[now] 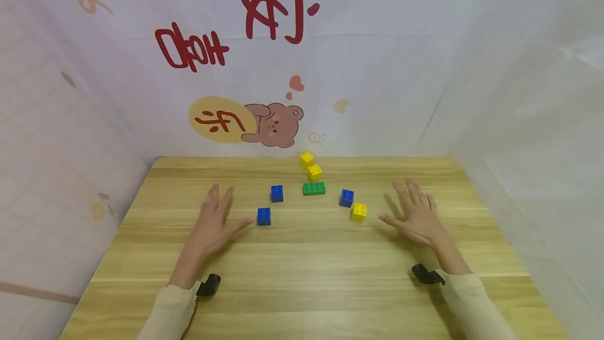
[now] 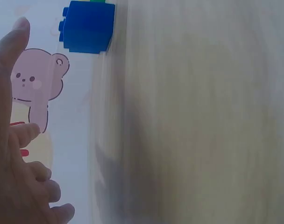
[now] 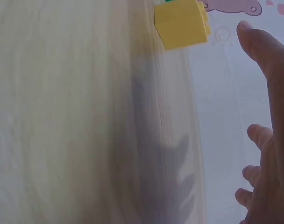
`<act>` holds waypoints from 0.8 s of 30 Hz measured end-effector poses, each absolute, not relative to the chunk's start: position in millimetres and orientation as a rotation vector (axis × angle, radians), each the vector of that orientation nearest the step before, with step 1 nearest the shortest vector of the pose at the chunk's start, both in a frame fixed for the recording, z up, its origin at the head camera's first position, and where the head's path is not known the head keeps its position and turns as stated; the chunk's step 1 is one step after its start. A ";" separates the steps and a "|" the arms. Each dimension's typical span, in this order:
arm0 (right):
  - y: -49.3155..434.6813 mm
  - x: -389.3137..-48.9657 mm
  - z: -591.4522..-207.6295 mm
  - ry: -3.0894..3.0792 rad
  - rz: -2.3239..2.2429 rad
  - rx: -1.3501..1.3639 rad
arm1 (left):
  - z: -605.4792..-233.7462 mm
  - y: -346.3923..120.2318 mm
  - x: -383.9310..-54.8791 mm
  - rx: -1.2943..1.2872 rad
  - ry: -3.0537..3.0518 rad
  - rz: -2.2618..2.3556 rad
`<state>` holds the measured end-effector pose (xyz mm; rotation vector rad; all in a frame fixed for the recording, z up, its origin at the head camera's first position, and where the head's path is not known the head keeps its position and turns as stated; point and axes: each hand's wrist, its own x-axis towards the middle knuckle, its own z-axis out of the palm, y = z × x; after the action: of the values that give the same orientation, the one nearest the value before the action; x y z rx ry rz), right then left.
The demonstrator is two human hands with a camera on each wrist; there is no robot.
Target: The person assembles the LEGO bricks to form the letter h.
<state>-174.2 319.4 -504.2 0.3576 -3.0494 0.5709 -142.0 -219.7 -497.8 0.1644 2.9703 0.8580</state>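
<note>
My left hand (image 1: 217, 226) is spread over the left part of the table, holding nothing. Its thumb points at a blue brick (image 1: 264, 216), which also shows as a blue brick (image 2: 89, 26) in the left wrist view. A second blue brick (image 1: 277, 193) lies a little farther back. On the right, my right hand (image 1: 416, 215) is spread too, with nothing in it. Nearest to its thumb is a yellow brick (image 1: 358, 212), seen as a yellow brick (image 3: 181, 24) in the right wrist view; behind it stands another blue brick (image 1: 347, 198).
A long green brick (image 1: 314, 189) lies near the middle. Behind it are a yellow brick (image 1: 314, 172) and another yellow brick (image 1: 306, 159) at the back edge of the wooden table (image 1: 302, 277). A white printed cloth (image 1: 377, 56) hangs behind and along both sides.
</note>
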 end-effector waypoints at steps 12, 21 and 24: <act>300.3 -171.4 -504.3 -3.027 0.709 0.431 | -502.4 -200.4 -140.1 0.167 2.914 0.998; 287.6 -168.9 -508.0 -3.007 0.780 0.445 | -503.3 -188.5 -137.9 0.181 2.913 1.045; 285.2 -167.9 -509.3 -3.008 0.796 0.445 | -502.5 -184.1 -137.7 0.182 2.894 1.085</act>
<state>-167.9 285.2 -509.3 0.4454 -3.0081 0.7961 -137.7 -184.1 -502.5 0.1825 2.8937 1.0855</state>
